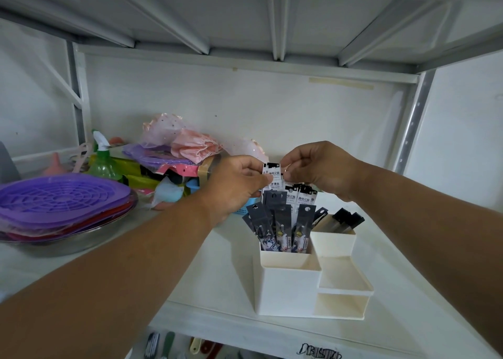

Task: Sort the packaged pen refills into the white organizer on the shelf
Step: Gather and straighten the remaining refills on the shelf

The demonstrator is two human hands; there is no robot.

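Two bare forearms are stretched from the lower edge toward a white shelf [223, 282] roofed by a ribbed metal board, with a white back panel behind. At nine o'clock, purple lids [62, 198] are stacked on a metal bowl [70, 241]; a green spray bottle [104, 160] and pink wrappings [190, 143] are piled behind them. At five o'clock stands the white organizer [288, 288], its tall left compartment filled with dark refill packs [280, 222] set upright, hang-holes pointing to twelve. Above these, a white refill pack [272, 175] is held vertically, its top pinched at either edge between thumb and curled fingers of the left hand [236, 184] and right hand [321, 168].
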